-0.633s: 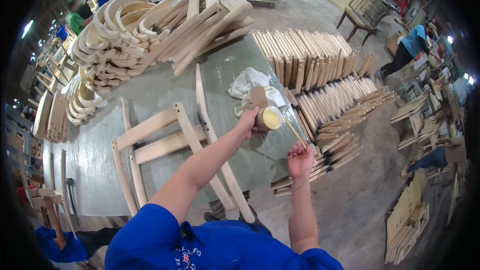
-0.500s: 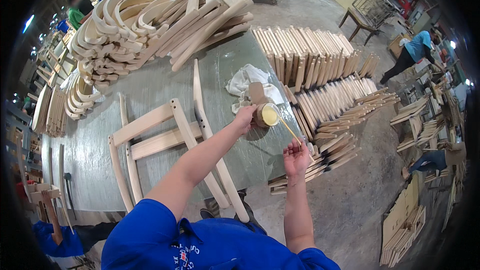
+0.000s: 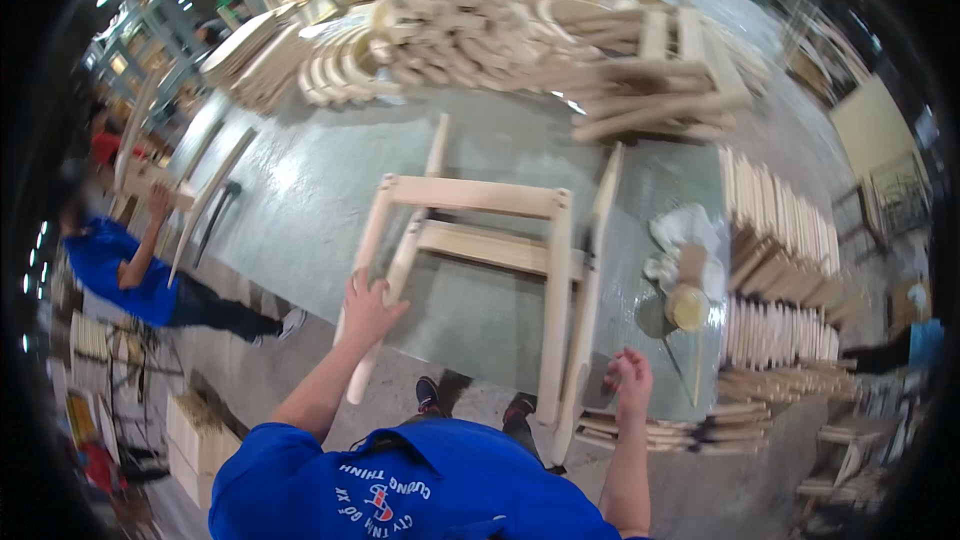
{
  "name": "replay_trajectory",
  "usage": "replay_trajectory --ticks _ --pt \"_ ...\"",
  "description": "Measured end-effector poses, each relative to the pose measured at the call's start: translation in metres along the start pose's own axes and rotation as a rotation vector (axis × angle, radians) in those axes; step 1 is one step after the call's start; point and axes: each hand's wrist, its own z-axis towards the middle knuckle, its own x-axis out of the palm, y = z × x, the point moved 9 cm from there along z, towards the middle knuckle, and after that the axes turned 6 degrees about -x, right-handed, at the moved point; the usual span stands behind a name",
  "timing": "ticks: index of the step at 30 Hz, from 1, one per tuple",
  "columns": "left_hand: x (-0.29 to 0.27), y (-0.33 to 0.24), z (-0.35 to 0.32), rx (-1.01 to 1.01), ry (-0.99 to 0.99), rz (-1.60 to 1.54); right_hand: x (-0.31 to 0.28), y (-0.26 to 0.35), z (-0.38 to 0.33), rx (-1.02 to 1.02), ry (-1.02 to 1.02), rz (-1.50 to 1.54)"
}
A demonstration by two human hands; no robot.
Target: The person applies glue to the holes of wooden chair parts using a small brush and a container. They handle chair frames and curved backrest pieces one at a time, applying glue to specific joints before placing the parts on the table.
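Observation:
A pale wooden chair frame (image 3: 480, 197) lies on the grey-green table, its legs toward me. My left hand (image 3: 372, 315) is at the frame's left legs, fingers spread and touching the wood; whether they grip it is unclear. My right hand (image 3: 630, 380) hovers just right of the frame's right legs, fingers loosely bent and apart, with nothing seen in them. A cup of pale yellow stuff (image 3: 688, 308) stands on the table's right side, with a thin yellow stick (image 3: 697, 365) beside it. Behind the cup lies a crumpled white cloth (image 3: 688, 230).
Curved wooden pieces (image 3: 450, 30) and straight-legged frames (image 3: 650, 90) are heaped along the table's far side. Stacked wooden legs (image 3: 780, 330) stand beyond the right edge. At the left, a co-worker in blue (image 3: 125, 270) handles a wooden piece. A dark mallet-like tool (image 3: 218, 220) lies near the left edge.
My left hand has let go of the cup and moved left to the chair frame. My right hand has released the yellow stick, now lying by the cup. The view has turned left.

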Motion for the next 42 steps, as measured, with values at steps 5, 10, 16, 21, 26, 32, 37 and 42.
replay_trajectory --ticks 5,10,16,21,26,32,37,42 --pt "0.033 0.082 -0.068 -0.187 0.145 -0.007 0.101 0.013 -0.033 -0.406 0.083 -1.053" --pt "0.027 0.136 -0.071 -0.244 0.088 -0.194 0.128 -0.004 -0.043 -0.320 0.077 -1.115" --pt "0.002 0.300 -0.077 -0.390 -0.001 -0.198 0.289 -0.048 -0.075 -0.339 0.297 -1.064" --pt "-0.023 0.436 -0.016 -0.497 -0.089 -0.141 0.446 -0.085 -0.080 -0.476 0.462 -1.015" --pt "-0.075 0.496 0.080 -0.409 -0.306 0.177 0.572 -0.096 -0.054 -0.516 0.643 -0.745" --pt "-0.060 0.381 0.122 -0.019 -0.506 -0.441 0.567 -0.104 -0.111 -0.441 0.966 -0.641" --pt "-0.033 0.152 0.042 0.596 -0.347 -0.315 0.390 -0.112 -0.179 -0.567 0.874 -0.676" --pt "0.002 0.012 -0.067 0.736 0.020 -0.612 0.140 -0.154 -0.202 -0.123 0.178 -0.951"
